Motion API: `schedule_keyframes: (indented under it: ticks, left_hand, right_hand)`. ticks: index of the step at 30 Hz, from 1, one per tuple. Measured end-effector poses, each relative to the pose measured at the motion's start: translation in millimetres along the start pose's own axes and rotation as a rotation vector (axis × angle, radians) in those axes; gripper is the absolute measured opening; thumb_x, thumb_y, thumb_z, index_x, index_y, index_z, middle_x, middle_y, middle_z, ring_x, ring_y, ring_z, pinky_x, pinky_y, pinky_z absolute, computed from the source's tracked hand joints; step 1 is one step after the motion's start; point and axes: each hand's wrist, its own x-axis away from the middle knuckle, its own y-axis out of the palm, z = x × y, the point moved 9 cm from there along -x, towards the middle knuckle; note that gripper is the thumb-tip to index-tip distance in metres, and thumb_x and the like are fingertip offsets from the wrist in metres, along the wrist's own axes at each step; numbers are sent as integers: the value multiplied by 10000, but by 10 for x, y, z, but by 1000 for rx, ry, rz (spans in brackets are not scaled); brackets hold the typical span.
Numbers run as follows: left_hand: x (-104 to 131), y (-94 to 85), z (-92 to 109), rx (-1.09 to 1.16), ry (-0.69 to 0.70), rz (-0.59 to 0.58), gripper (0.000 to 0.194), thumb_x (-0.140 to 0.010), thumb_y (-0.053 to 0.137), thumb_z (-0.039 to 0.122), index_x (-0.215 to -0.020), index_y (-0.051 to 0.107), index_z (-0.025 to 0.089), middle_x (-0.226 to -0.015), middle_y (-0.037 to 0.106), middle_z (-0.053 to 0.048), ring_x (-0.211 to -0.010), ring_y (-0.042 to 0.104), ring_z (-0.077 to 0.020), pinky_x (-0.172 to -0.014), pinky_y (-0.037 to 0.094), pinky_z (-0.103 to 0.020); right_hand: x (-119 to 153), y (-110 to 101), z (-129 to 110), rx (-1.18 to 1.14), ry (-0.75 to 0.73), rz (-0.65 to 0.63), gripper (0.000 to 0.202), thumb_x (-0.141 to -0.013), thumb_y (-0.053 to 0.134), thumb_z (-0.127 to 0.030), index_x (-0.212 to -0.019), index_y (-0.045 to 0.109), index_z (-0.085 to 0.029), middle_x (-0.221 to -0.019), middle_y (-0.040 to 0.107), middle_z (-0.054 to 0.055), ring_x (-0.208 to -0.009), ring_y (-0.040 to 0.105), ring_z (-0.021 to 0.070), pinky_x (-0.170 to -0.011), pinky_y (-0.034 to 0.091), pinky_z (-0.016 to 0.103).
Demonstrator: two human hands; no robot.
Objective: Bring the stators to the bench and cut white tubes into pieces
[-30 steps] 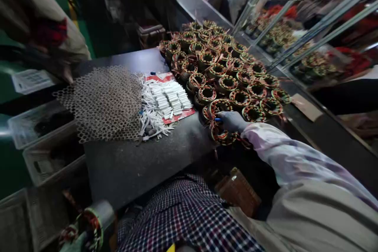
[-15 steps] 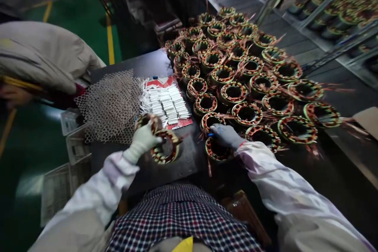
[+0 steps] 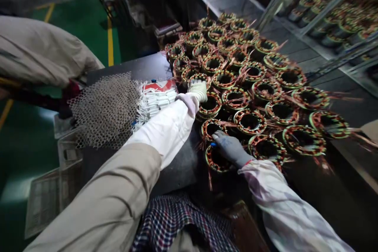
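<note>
My left hand (image 3: 198,89), in a pale glove, reaches into the rows of wound motor stators. Its fingers are curled over the rim of a stator (image 3: 204,78), partly hidden by the hand. Just in front of the wrist stands another stator (image 3: 210,103). My right hand (image 3: 232,147), in a grey glove, has its fingers closed at the near rim of a stator (image 3: 208,128) with copper leads. A small blue piece (image 3: 213,144) shows at its fingertips; its kind is unclear. Below this hand sits one more stator (image 3: 217,163).
White tubes (image 3: 155,102) lie bundled on a red-and-white sheet (image 3: 161,85), partly behind my left arm. Left of them spreads a honeycomb-like mesh pile (image 3: 106,106). A co-worker's sleeve (image 3: 44,47) leans in at left. Plastic crates (image 3: 44,193) stand below the table edge.
My left hand has swung right and away from me, from the near table to the stators; the two stators it carried are no longer distinguishable. My right hand stays at the same stator.
</note>
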Motion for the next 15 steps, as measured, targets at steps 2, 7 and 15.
schedule_keyframes:
  ticks: [2, 7, 15]
  left_hand:
    - [371, -167, -104, 84, 95, 150, 819, -714, 828, 324, -1432, 503, 100, -1455, 523, -189, -1384, 446, -330, -1211, 276, -480]
    - [2231, -12, -1253, 364, 195, 111, 283, -884, 622, 298, -1117, 723, 173, -1077, 749, -62, -1007, 682, -204, -956, 514, -322]
    - [6973, 1245, -4580, 288, -881, -251, 311, -948, 526, 363, -1148, 720, 224, -1168, 741, -54, -1096, 675, -200, -978, 483, -287]
  right_hand:
    - [-24, 7, 4, 11, 15, -14, 463, -897, 530, -126, -1358, 574, -111, -1433, 561, 192, -1335, 535, 270, -1026, 497, 357]
    - [73, -322, -145, 110, 167, -35, 378, -896, 467, -73, -1216, 663, -127, -1426, 561, 203, -1215, 623, 270, -840, 568, 336]
    - [42, -368, -2424, 107, 221, 152, 382, -979, 413, -381, -1206, 672, -215, -1123, 715, 180, -756, 716, 280, -587, 511, 365]
